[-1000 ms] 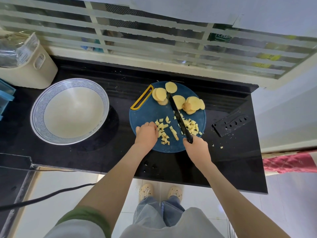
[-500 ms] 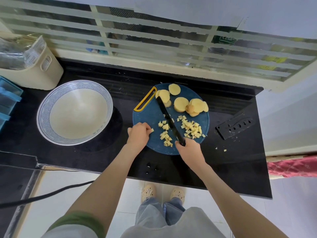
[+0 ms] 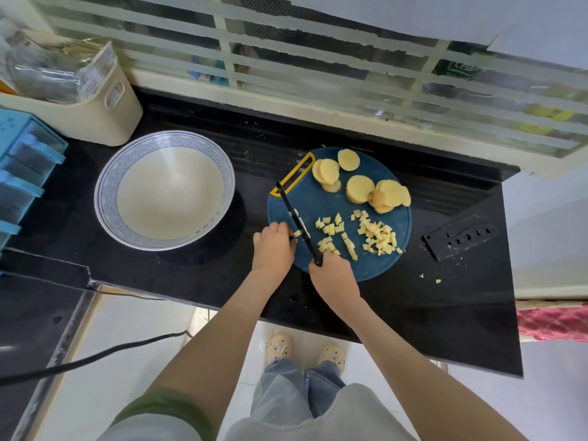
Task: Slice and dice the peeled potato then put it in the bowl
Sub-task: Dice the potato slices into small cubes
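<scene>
A round blue cutting board [image 3: 327, 205] lies on the black counter. Several round potato slices [image 3: 361, 188] sit on its far half, and a scatter of small potato cubes [image 3: 372, 233] covers its near half. My right hand [image 3: 332, 276] grips the handle of a black knife [image 3: 297, 222], whose blade points up-left across the board's left part with a few cubes stuck to it. My left hand [image 3: 273, 246] rests at the board's left edge, fingers curled against the blade and a cube. The white bowl [image 3: 109, 189] with a blue patterned rim stands empty to the left.
A black knife sheath [image 3: 458, 237] lies right of the board, with two potato bits [image 3: 437, 280] near it. A cream basket [image 3: 95, 113] and blue drawers [image 3: 19, 167] stand at the back left. The counter's front edge runs just below my hands; a window grille is behind.
The knife has swept leftward across the board, from its middle to its left edge, carrying a few cubes. My left hand stayed at the left edge beside the blade.
</scene>
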A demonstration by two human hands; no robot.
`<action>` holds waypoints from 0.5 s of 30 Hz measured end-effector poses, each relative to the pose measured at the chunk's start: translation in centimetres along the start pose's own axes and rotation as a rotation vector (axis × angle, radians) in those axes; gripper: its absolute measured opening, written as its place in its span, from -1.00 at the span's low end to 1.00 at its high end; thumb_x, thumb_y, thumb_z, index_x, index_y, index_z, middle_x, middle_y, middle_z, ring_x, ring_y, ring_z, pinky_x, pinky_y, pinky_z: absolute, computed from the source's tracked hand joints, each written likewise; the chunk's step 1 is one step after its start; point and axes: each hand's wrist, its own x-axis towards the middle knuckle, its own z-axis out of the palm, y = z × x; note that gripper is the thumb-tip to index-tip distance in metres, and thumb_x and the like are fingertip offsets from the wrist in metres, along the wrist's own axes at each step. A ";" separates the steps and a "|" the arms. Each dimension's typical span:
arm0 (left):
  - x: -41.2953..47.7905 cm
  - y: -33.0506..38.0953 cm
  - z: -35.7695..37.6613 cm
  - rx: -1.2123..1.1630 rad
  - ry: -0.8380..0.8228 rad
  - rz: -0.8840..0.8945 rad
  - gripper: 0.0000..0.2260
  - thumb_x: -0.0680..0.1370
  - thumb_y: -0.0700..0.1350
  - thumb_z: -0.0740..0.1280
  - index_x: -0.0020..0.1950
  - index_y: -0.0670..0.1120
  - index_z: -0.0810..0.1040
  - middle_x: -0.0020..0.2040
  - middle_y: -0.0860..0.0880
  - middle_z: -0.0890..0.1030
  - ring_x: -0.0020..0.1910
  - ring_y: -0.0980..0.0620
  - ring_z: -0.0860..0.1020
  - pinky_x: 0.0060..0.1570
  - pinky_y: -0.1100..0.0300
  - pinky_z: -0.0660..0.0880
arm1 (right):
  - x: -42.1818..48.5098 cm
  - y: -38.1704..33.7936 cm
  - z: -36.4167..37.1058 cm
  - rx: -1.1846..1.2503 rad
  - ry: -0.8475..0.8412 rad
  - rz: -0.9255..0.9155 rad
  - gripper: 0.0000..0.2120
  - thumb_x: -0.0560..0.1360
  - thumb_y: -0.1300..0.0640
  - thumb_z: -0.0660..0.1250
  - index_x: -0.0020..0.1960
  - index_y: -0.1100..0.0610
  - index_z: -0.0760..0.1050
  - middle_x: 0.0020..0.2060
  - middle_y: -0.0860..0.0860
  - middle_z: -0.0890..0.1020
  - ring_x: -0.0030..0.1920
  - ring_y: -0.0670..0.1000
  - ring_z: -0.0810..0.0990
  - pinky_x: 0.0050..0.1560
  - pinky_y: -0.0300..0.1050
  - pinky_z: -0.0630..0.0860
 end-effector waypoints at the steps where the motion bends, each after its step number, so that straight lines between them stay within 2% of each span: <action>1: 0.1 0.0 0.0 -0.002 0.005 0.002 -0.79 0.62 -0.05 0.21 0.19 -0.11 0.45 0.14 -0.07 0.50 0.14 -0.07 0.47 0.09 0.08 0.28 | 0.1 0.0 0.1 -0.010 -0.001 -0.002 -0.82 0.57 0.13 0.15 -0.16 0.19 0.39 -0.28 0.04 0.47 -0.31 0.02 0.43 -0.26 -0.12 0.31; 11: 0.6 -0.3 0.2 0.025 -0.004 0.074 -0.81 0.63 -0.10 0.15 0.19 -0.13 0.44 0.14 -0.07 0.50 0.12 -0.05 0.46 0.08 0.11 0.28 | 1.0 0.8 1.1 -0.078 -0.044 0.046 -0.82 0.59 0.11 0.17 -0.03 0.21 0.46 -0.15 0.09 0.54 -0.18 0.07 0.55 -0.20 -0.09 0.48; 15: 0.8 -0.3 0.0 -0.001 -0.082 0.120 -0.83 0.62 -0.10 0.19 0.14 -0.14 0.46 0.10 -0.08 0.51 0.10 -0.06 0.47 0.07 0.11 0.28 | 1.4 0.8 1.7 -0.090 -0.023 0.057 -0.77 0.60 0.08 0.17 0.07 0.23 0.47 -0.07 0.12 0.57 -0.08 0.11 0.59 -0.04 0.00 0.56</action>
